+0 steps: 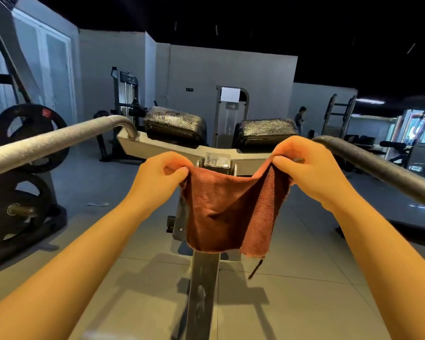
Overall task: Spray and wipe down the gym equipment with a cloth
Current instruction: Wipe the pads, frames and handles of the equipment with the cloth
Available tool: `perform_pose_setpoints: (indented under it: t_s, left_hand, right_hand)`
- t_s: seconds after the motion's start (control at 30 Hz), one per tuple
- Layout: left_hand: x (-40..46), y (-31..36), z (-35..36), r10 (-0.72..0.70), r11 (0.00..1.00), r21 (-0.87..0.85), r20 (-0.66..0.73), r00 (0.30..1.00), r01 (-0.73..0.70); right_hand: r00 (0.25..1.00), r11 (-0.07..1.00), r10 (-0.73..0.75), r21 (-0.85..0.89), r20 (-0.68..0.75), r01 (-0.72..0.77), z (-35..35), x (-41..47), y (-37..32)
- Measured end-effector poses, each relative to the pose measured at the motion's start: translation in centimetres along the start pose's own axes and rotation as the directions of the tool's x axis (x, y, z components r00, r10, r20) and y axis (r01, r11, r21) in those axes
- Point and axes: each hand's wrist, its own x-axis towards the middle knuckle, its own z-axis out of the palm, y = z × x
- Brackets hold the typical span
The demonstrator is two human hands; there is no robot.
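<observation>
1. Our left hand [161, 174] pinches one top corner of the cloth [227, 212], fingers and thumb curled tight on the fabric.
2. Our right hand [309, 168] pinches the opposite top corner in the same way, so both hands are gripping the cloth.
3. The cloth, reddish-brown with a frayed lower edge and a loose thread, hangs spread between our hands in the air, sagging in the middle, in front of the machine's central post [203, 278].
4. Two black pads [176, 125] sit side by side on the grey crossbar [162, 146] beyond our hands.
5. A pale handle bar [52, 141] runs in from the left; a darker handle bar [378, 165] passes just beside our right hand.
6. Weight plates [22, 133] are racked at the left, above the grey tiled floor [292, 303].
</observation>
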Motion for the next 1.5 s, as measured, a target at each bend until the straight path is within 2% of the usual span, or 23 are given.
perform_pose_setpoints:
  t_s: [0.07,0.17,0.27,0.37,0.43,0.53,0.6,0.67,0.73,0.8,0.83,0.9,0.93,0.97,1.0,1.07,1.13,1.2,1.3,1.37,1.4,1.47,1.5]
  left_hand:
    - [-0.1,-0.3,-0.3,-0.128,0.992,0.024,0.038,0.991,0.127]
    - [-0.5,-0.3,-0.6,-0.332,0.934,-0.080,0.156,0.930,0.347]
    - [-1.1,0.0,-0.6,-0.438,0.843,-0.213,0.259,0.861,0.493]
    - [-1.9,0.8,0.2,-0.496,0.694,-0.398,0.339,0.799,0.600]
    - [-2.7,2.0,1.5,-0.498,0.637,-0.443,0.388,0.776,0.631]
    - [-3.7,3.7,3.9,-0.446,0.628,-0.464,0.443,0.777,0.625]
    - [-4.0,4.3,4.9,-0.408,0.597,-0.500,0.483,0.775,0.627]
    - [-4.1,4.7,5.0,-0.386,0.535,-0.544,0.524,0.759,0.647]
    - [-4.1,4.8,4.8,-0.360,0.504,-0.556,0.560,0.746,0.661]
    - [-3.9,4.7,4.5,-0.334,0.566,-0.535,0.547,0.768,0.627]
    - [-3.8,4.5,4.3,-0.318,0.652,-0.498,0.504,0.803,0.571]
    - [-3.6,3.5,3.9,-0.239,0.899,-0.276,0.344,0.908,0.341]
    - [-3.5,2.8,3.9,-0.181,0.969,-0.114,0.286,0.941,0.221]
    - [-3.5,2.2,4.1,-0.140,0.990,0.019,0.282,0.949,0.140]
    - [-3.6,1.7,4.5,-0.127,0.990,0.095,0.316,0.940,0.102]
    - [-3.9,1.1,5.7,-0.112,0.992,0.091,0.373,0.921,0.083]
    - [-3.8,0.9,6.8,-0.030,0.998,0.059,0.323,0.946,0.011]
    - [-3.4,1.1,7.5,0.047,0.991,0.113,0.237,0.970,-0.075]
    - [-2.5,0.9,8.3,0.105,0.974,0.179,0.182,0.978,-0.138]
    - [-1.6,1.0,8.5,0.132,0.974,0.165,0.150,0.980,-0.156]
    - [-0.8,1.2,8.5,0.155,0.975,0.143,0.114,0.981,-0.171]
    - [1.6,2.3,8.3,0.235,0.967,0.096,0.031,0.971,-0.237]
    - [3.0,3.1,8.3,0.282,0.957,0.073,0.000,0.959,-0.281]
  right_hand:
    - [0.984,0.981,0.174,0.078,0.026,-0.176,-0.2,0.2,0.2]
    - [0.925,0.920,0.362,0.111,0.117,-0.375,-0.5,0.2,0.9]
    - [0.874,0.873,0.453,0.114,0.175,-0.475,-0.3,0.0,1.7]
    - [0.840,0.825,0.493,0.186,0.227,-0.534,0.5,-0.4,1.6]
    - [0.836,0.817,0.459,0.226,0.302,-0.530,1.7,-0.7,0.6]
    - [0.840,0.844,0.358,0.243,0.407,-0.477,3.7,-1.1,-1.0]
    - [0.859,0.907,0.305,0.150,0.412,-0.394,4.6,-1.4,-1.5]
    - [0.896,0.968,0.243,-0.030,0.372,-0.250,4.8,-1.7,-1.7]
    - [0.919,0.984,0.178,-0.078,0.352,-0.161,4.4,-1.7,-1.7]
    - [0.913,0.991,0.130,-0.061,0.387,-0.115,3.7,-1.7,-1.5]
    - [0.914,0.993,0.110,-0.088,0.391,-0.082,3.3,-1.6,-1.3]
    - [0.933,0.989,0.081,-0.145,0.351,-0.031,2.6,-1.0,-0.8]
    - [0.944,0.990,0.073,-0.135,0.322,-0.031,2.4,-0.8,-0.6]
    - [0.953,0.994,0.068,-0.101,0.294,-0.040,2.1,-0.5,-0.5]
    - [0.961,0.997,0.058,-0.072,0.271,-0.040,1.9,-0.3,-0.3]
    - [0.973,0.997,0.019,-0.079,0.229,-0.001,1.7,0.0,-0.2]
    - [0.984,0.987,-0.027,-0.151,0.175,0.053,1.4,0.1,-0.2]
    - [0.991,0.976,-0.050,-0.207,0.125,0.075,1.1,0.2,0.3]
    - [0.992,0.945,-0.101,-0.304,0.082,0.121,0.6,0.3,1.2]
    - [0.994,0.943,-0.110,-0.314,0.029,0.113,0.4,0.5,2.0]
    - [0.997,0.964,-0.072,-0.259,-0.029,0.062,0.5,0.6,2.5]
    - [0.982,0.997,0.075,0.033,-0.175,-0.070,1.2,0.9,3.1]
    - [0.957,0.983,0.113,0.171,-0.269,-0.068,1.7,1.1,3.4]
